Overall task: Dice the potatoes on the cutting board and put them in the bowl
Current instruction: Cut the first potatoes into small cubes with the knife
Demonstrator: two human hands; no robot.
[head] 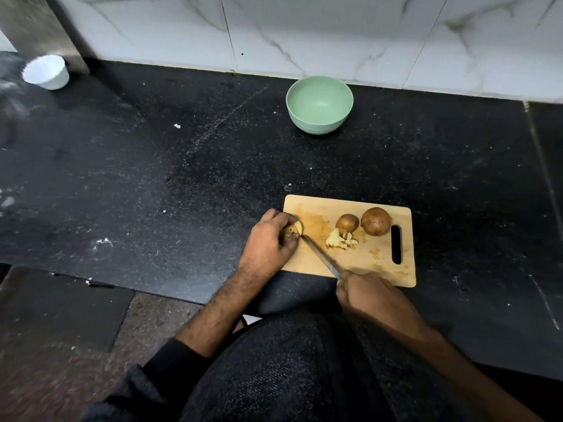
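Head view, as I log it: green bowl (319,105) on the black worktop (152,178), well beyond the cutting board (374,263), nothing visible inside. White cup (46,71) far left, contents not discernible. On the board I count two whole potatoes (375,221), a small heap of cut pieces (339,240), and a potato piece (296,228) pinched by my left hand (271,239). My right hand (370,295) grips the knife (320,255), tip beside that piece.

I count one wooden cutting board (377,260) on the worktop (152,178), two whole potatoes (375,221) on it, one cut piece of potato (296,228), one small heap of dice (339,239) — too jumbled to number. One knife (320,255), one green bowl (319,105), one white cup (46,72), two hands (268,242).
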